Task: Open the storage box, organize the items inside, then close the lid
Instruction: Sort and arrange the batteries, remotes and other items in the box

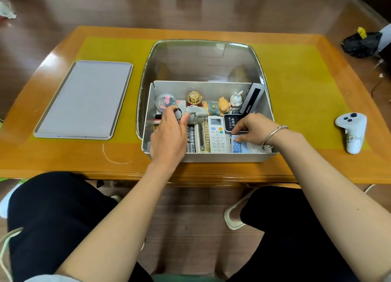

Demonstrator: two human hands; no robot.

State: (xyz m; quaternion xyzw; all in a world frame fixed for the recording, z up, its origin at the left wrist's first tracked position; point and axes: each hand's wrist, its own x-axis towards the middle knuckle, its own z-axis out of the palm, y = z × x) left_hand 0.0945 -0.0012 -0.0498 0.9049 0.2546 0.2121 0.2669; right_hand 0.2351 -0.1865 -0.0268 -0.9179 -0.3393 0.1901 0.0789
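Observation:
A grey storage box point(211, 157) stands open in the middle of the table, its clear lid point(203, 59) tipped up behind it. Inside lie batteries point(191, 137), a white remote point(217, 133), a pig figurine point(220, 107), a rabbit figurine point(236, 99), a tub of clips point(165, 101), a gold ornament point(194, 97) and a dark BENTE box point(251, 99). My left hand point(169, 133) grips a small grey handheld device point(193, 114) at the box's left. My right hand point(251, 129) holds the edge of a black WiFi box point(231, 121) at the right.
A grey tray point(84, 99) lies flat on the yellow mat point(296, 91) left of the box. A white game controller point(352, 131) rests at the table's right. My knees sit under the near table edge. A black bag point(361, 44) lies on the floor, far right.

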